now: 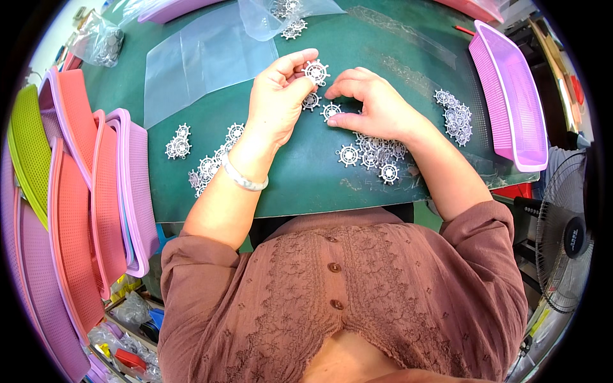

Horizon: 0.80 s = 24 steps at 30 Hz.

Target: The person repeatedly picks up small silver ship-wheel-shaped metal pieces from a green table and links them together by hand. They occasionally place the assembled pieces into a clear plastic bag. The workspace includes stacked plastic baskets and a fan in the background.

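Observation:
My left hand is raised over the table, its thumb and forefinger closed on a silver ship's-wheel charm. Just below those fingertips is another wheel charm; whether the hand touches it, I cannot tell. To the right, my right hand curves with thumb and forefinger apart. Between these two tips lies a single wheel charm, close to the thumb. A pile of the same charms spreads under and below my right wrist. More wheel charms lie beside my left forearm, partly hidden by it.
Smaller charm groups lie at the left and right of the green table. A clear plastic sheet covers the far left. One purple basket stands right; stacked baskets crowd the left. A fan stands lower right.

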Available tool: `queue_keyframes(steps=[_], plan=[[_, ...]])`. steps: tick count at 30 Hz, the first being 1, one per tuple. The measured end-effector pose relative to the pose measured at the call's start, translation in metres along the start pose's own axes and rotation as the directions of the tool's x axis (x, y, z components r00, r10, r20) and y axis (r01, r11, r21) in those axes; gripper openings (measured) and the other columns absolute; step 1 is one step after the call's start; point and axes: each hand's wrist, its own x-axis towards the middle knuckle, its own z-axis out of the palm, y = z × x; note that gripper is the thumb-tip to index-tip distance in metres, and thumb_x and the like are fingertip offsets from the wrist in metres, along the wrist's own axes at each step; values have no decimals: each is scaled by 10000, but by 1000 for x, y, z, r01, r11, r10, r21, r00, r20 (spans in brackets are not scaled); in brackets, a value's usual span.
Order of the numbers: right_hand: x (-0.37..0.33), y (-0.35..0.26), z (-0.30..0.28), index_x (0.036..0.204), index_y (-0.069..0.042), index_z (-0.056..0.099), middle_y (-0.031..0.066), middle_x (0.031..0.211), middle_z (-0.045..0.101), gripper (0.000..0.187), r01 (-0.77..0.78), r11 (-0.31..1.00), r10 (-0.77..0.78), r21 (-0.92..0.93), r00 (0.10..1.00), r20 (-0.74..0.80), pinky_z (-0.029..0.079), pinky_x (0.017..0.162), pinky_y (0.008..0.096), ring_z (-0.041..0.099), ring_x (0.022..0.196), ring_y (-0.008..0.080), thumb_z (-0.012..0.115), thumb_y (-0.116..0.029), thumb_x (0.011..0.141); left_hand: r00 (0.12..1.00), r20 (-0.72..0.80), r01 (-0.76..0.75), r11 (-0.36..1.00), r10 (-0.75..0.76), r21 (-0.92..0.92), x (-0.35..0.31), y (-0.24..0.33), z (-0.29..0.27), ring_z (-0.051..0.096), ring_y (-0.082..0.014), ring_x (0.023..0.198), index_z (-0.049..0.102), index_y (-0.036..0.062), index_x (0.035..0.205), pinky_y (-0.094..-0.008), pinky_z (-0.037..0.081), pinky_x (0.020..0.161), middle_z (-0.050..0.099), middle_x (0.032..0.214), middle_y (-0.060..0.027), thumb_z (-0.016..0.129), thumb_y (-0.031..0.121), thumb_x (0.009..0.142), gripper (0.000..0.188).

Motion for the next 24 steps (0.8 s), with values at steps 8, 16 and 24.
queue_keyframes(steps=[8,16,24], plan=[[-1,-3,0,936,-26,624,99,966,547,344,10,994,-1,-105,997,81,401,839,363,499,926,277,715,-190,648,1000,-10,13,1000,-13,-11,2,-2,-1,519,-89,800,542,-33,1125,-211,450,720,549,962,-53,533,-77,747,380],[-1,-2,-1,918,-21,620,103,955,548,326,24,994,-17,-110,998,68,406,827,366,502,916,280,713,-175,647,1000,-7,8,1000,-8,-16,1,-1,0,526,-89,804,531,-40,1131,-210,452,718,552,965,-57,537,-77,749,384],[0,0,0,909,-25,581,105,910,561,327,19,995,-15,-94,999,37,419,806,373,517,893,285,716,-145,636,1000,-2,30,1000,-30,-2,1,0,0,525,-113,823,531,-23,1138,-241,451,724,549,953,-53,512,-55,789,351]])
